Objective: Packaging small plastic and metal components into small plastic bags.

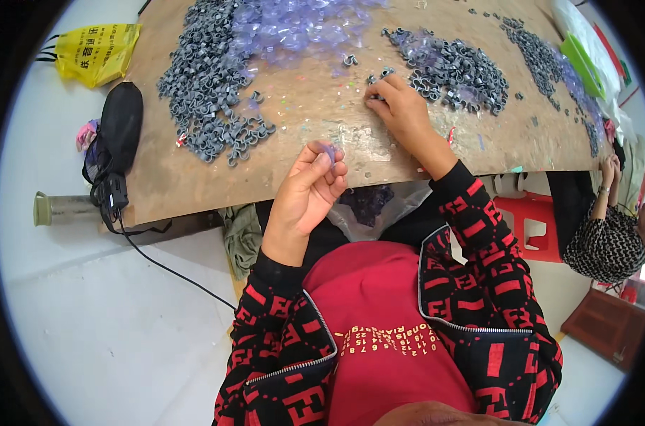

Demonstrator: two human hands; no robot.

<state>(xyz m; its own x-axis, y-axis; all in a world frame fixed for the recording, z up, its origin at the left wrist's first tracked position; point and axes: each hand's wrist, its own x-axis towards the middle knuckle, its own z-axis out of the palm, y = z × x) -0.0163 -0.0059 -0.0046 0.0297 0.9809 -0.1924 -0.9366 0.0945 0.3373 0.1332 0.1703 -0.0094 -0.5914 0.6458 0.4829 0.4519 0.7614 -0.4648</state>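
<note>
My left hand (310, 186) is closed above the near edge of the table, with a small translucent purple plastic piece (328, 153) pinched between thumb and fingertips. Further right, my right hand (402, 113) reaches over the tabletop. Its thumb and fingers are closed on a small grey plastic clip (376, 97), which the fingers largely cover. Just beyond that hand lies a pile of C-shaped grey clips (461, 74). A larger heap of the same grey clips (209, 92) spreads at the left, and translucent purple pieces (294, 28) are heaped at the far middle.
A plastic bag with dark purple pieces (369, 206) rests at my lap below the wooden table (301, 99). At the left are a black pouch (121, 121), a cable and a yellow bag (99, 53). Another person (606, 234) sits at the right by more clips (535, 60).
</note>
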